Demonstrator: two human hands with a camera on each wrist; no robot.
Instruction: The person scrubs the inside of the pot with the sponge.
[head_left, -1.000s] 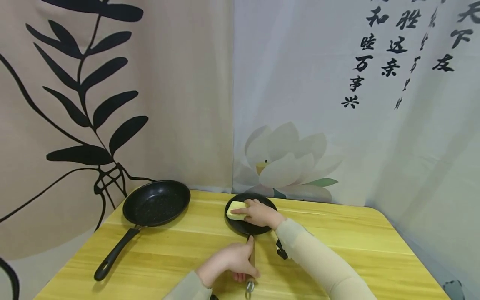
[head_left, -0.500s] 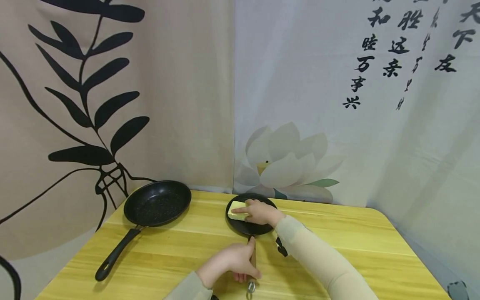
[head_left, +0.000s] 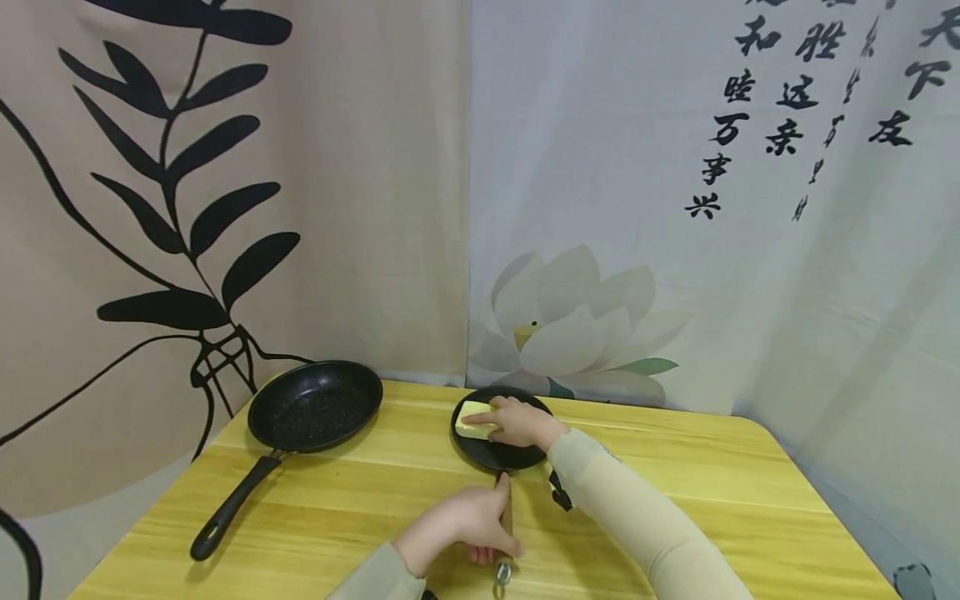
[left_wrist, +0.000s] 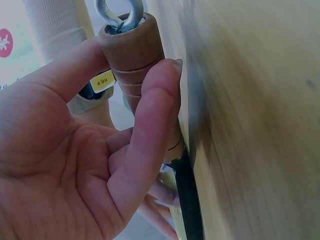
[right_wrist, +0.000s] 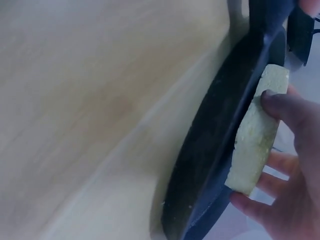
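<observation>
A small black frying pan [head_left: 480,455] rests near the back of the table. My left hand [head_left: 463,518] grips its brown wooden handle [left_wrist: 131,52], thumb and fingers around the grooved wood; a metal ring [head_left: 503,573] sticks out of the handle's end. Inside the pan, my right hand [head_left: 522,423] holds a pale yellow sponge [head_left: 471,420] against the cooking surface. In the right wrist view, the thumb lies on one face of the sponge [right_wrist: 255,135] and fingertips reach its other side. My right hand hides part of the pan's right side.
A larger black frying pan [head_left: 315,408] stands at the table's back left, its black handle [head_left: 232,510] pointing toward the front left. Behind the yellow wooden table [head_left: 675,492] hangs a printed curtain [head_left: 375,167], close to the back edge.
The right forearm has shifted very slightly to the left. Both hands keep their holds on the sponge and the handle, and both pans stay in place.
</observation>
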